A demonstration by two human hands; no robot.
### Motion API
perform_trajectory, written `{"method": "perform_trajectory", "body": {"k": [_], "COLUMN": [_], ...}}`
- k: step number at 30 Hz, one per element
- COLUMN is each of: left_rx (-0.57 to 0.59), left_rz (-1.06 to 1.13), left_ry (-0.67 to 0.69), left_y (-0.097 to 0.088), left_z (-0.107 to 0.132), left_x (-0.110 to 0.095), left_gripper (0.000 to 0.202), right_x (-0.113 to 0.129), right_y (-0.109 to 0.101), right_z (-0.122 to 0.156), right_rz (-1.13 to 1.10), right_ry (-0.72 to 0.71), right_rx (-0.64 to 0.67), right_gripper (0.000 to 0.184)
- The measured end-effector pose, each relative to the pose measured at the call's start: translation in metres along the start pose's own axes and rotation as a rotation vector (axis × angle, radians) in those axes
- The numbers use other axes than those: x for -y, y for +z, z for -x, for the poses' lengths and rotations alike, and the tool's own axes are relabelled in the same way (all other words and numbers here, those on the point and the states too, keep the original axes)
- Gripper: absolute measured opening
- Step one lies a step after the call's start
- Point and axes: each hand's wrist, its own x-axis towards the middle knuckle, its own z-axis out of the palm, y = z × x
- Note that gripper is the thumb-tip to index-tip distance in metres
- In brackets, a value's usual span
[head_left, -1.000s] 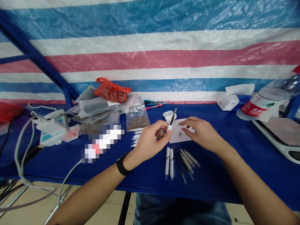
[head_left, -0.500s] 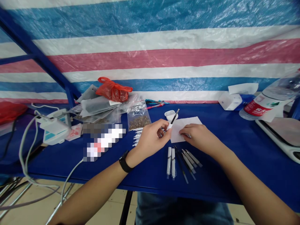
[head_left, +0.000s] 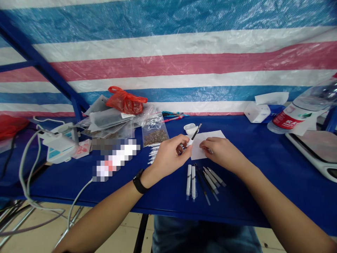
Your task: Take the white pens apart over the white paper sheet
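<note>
Left hand (head_left: 168, 157): I'm gripping the pen (head_left: 194, 134), tip up.
Right hand (head_left: 221, 151): I'm pressing the paper (head_left: 213, 135); pinching or not, can't tell.

Matt white paper sheet (head_left: 210, 140), glossy woven plastic tarpaulin (head_left: 168, 63), smooth blue tabletop (head_left: 263, 168)

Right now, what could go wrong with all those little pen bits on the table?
The pen parts lie near the front edge of the table; a nudge from a wrist might roll them off. The left hand holds a thin pen tilted close to the small white cup, so it could knock it. The right hand rests on the paper, which might slide.
</note>
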Motion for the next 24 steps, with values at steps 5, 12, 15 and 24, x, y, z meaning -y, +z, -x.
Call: {"method": "perform_trajectory", "body": {"k": [5, 12, 15, 24], "left_rx": [-0.006, 0.006, 0.002, 0.008], "left_rz": [-0.006, -0.023, -0.043, -0.033], "left_ry": [0.026, 0.028, 0.017, 0.037], "left_y": [0.0, -0.002, -0.003, -0.001], "left_z": [0.0, 0.0, 0.0, 0.001], "left_x": [0.0, 0.001, 0.001, 0.001], "left_gripper": [0.006, 0.008, 0.007, 0.008], "right_x": [0.0, 0.006, 0.013, 0.038], "right_y": [0.002, -0.015, -0.02, -0.011], "right_z": [-0.001, 0.013, 0.036, 0.076], "right_rz": [-0.023, -0.04, -0.039, -0.086], "right_ry": [0.018, 0.129, 0.227, 0.377], "right_rx": [0.002, -0.091, -0.105, 0.069], "right_gripper": [0.029, 0.017, 0.014, 0.011]}}
